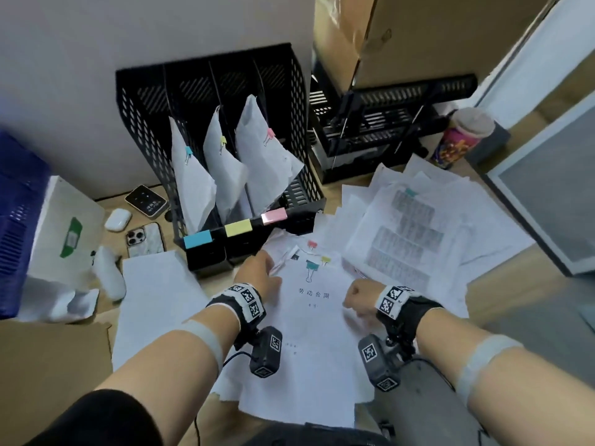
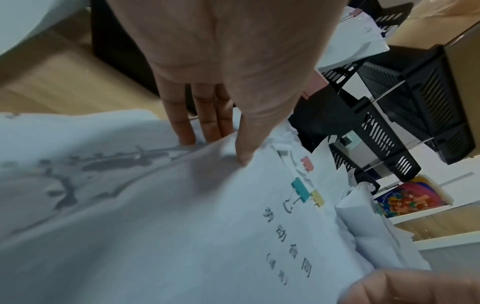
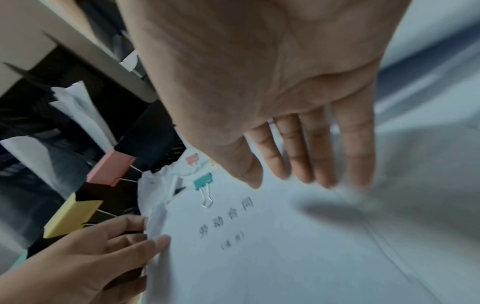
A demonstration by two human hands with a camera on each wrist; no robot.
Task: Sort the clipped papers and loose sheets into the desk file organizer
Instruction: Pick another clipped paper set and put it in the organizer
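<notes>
A black mesh file organizer [image 1: 138, 123] stands at the back, its slots marked by blue, yellow and pink clips. Each slot holds a clipped bundle. In front lies a paper pile topped by a bundle with printed title and teal clip [image 1: 311, 267] [image 2: 301, 191] [image 3: 203, 181]. Pink- and yellow-clipped papers [image 1: 317, 249] peek out beneath it. My left hand [image 1: 257, 272] [image 2: 215, 148] pinches the top bundle's left edge, thumb on top and fingers underneath. My right hand [image 1: 357, 299] [image 3: 298, 174] hovers at the bundle's right edge, fingers straight and holding nothing.
Loose printed sheets [image 1: 418, 226] spread out to the right. A black stacked tray [image 1: 386, 123] and a colourful cup [image 1: 460, 136] stand behind them. A phone [image 1: 145, 239], an earbud case [image 1: 118, 219], a white bag [image 1: 64, 236] and a blue crate [image 1: 16, 220] sit left.
</notes>
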